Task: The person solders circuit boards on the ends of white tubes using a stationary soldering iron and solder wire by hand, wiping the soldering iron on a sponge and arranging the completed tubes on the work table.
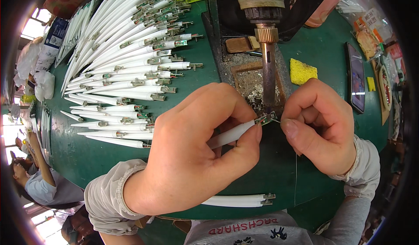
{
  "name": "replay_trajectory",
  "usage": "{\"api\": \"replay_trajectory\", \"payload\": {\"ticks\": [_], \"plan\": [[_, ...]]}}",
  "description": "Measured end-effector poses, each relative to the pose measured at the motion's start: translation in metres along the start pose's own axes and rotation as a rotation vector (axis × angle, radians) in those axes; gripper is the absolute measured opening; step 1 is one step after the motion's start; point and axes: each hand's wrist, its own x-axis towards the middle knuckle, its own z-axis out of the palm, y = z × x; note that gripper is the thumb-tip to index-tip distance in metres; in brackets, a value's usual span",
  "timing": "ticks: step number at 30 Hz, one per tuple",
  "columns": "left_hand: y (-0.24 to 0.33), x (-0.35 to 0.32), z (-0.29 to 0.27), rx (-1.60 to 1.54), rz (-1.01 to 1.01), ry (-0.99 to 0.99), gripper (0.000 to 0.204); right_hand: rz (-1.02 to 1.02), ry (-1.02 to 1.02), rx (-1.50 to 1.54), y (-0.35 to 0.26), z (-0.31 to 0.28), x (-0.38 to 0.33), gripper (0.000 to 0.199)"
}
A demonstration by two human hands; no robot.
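Note:
My left hand (pixel 187 147) is closed round a white tapered plastic stick (pixel 231 134). Its small green circuit board end (pixel 264 119), with metal contacts, points right, just under the tip of a soldering iron (pixel 269 77) that hangs tip-down. Whether tip and board touch, I cannot tell. Thumb and fingers of my right hand (pixel 325 127) pinch a thin solder wire (pixel 296 179). One end reaches toward the board, and the rest trails down below the hand. More white sticks (pixel 238 201) lie between my forearms, board ends to the right.
Rows of similar white sticks (pixel 118 48) fan out at the left on the green table (pixel 183 103). Beneath the iron is a solder-spattered tray (pixel 244 77). A yellow sponge (pixel 303 71) and a smartphone (pixel 357 81) lie at the right. Another person (pixel 41 179) sits far left.

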Motion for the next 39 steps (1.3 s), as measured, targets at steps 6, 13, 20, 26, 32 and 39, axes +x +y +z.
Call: {"api": "replay_trajectory", "payload": {"ticks": [6,13,20,26,32,39], "plan": [[-0.0002,-0.0004,-0.0007,0.055,0.078,0.010,0.013,-0.041,-0.034,0.084,0.0044,-0.0009,0.0025,0.018],[-0.0012,-0.0007,-0.0003,0.086,0.134,0.031,0.015,-0.027,-0.042,0.111,0.0063,-0.0001,0.0034,0.019],[0.0002,-0.0003,-0.0057,-0.011,-0.031,-0.018,0.013,-0.054,-0.044,0.105,0.0085,-0.0005,0.0049,0.018],[0.0028,0.0019,-0.0046,-0.140,-0.139,-0.016,0.012,-0.045,-0.051,0.113,0.0094,0.0010,0.0061,0.017],[0.0025,0.0017,-0.0054,-0.175,-0.091,-0.008,0.012,-0.062,-0.047,0.141,0.0093,0.0030,0.0072,0.018],[0.0016,0.0025,-0.0060,-0.185,-0.067,-0.019,0.012,-0.084,-0.036,0.147,0.0095,0.0049,0.0078,0.021]]}}
